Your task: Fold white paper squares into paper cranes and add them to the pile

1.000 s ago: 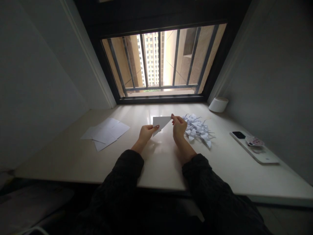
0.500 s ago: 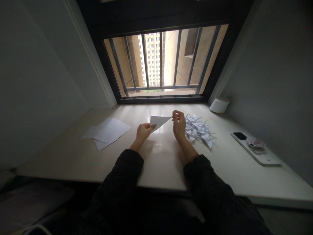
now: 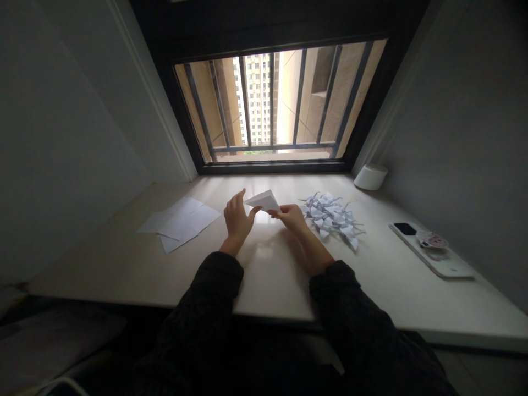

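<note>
A folded white sheet of paper (image 3: 264,199), roughly triangular and partly opened along its fold, is held above the table. My right hand (image 3: 293,217) pinches its lower right corner between thumb and fingers. On the other side, my left hand (image 3: 238,219) has its fingers raised and apart from the thumb, around the paper's pointed left end. Its thumb reaches the lower edge of the paper; whether it presses there is hard to see. Beside my right hand lies a pile of folded white paper cranes (image 3: 332,217).
Flat white paper sheets (image 3: 187,219) overlap on the left of the pale table (image 3: 272,291). To the right lies a white phone (image 3: 443,267) with a round pink grip on it. A white cylindrical object (image 3: 370,177) stands near the barred window (image 3: 268,169).
The paper's point has turned from right to left. My right hand has moved left and now grips the wide end. My left hand has let go and spread its fingers.
</note>
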